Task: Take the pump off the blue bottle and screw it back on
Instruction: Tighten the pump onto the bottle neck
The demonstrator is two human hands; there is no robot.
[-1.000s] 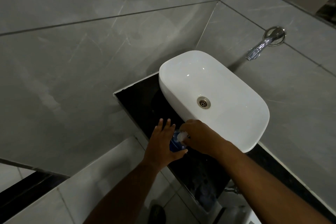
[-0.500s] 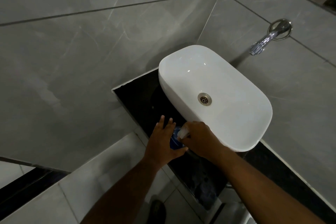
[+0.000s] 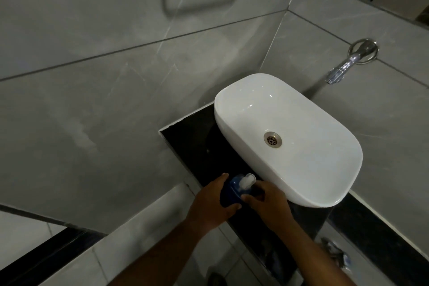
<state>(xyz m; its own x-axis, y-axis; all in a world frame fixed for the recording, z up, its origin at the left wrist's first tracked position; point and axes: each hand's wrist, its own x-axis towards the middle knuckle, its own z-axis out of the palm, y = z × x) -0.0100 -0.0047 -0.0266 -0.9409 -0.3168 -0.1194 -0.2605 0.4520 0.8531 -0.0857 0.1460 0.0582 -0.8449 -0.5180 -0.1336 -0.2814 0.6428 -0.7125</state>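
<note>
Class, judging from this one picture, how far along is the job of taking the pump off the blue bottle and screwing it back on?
Done: nothing clearly; the pump sits atop the bottle. In hand: the left hand wraps the bottle, the right hand fingers sit at its neck. Unscrewing or retightening cannot be told, so what is left is unclear.

Your left hand and right hand are bare, with no rings, watch or gloves; both forearms show uncovered, no sleeve reaching into view.
</note>
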